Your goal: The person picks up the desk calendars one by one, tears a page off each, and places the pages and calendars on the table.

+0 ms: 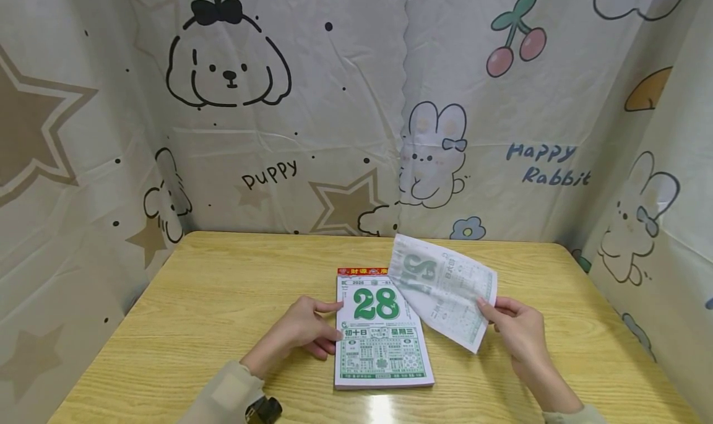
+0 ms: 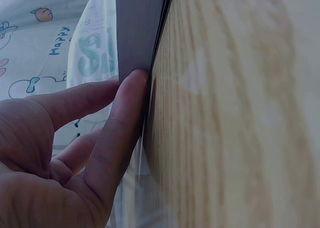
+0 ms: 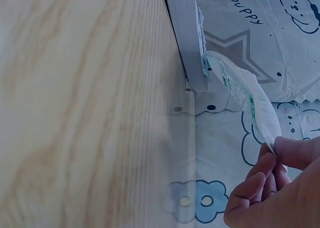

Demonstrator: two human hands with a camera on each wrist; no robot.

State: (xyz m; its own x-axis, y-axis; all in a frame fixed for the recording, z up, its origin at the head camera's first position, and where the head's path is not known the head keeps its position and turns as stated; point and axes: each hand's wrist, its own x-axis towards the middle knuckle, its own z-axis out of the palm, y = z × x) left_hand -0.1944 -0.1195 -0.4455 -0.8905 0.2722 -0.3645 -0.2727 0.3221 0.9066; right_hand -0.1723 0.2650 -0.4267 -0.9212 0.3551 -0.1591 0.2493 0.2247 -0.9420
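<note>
A thick tear-off calendar lies on the table, its top page showing a green 28 under a red header strip. Against its left edge rest the thumb and fingertips of my left hand. In the left wrist view, straight fingers press the side of the page block. My right hand pinches a corner of a thin calendar page between thumb and fingers. Raised and slanted, that page shows its faint printed back and covers the calendar's upper right corner. Whether it is still attached there, I cannot tell.
The wooden table carries the calendar near its middle. A cloth printed with cartoon animals and stars hangs behind the table and on both sides. A dark wrist device sits at my left sleeve.
</note>
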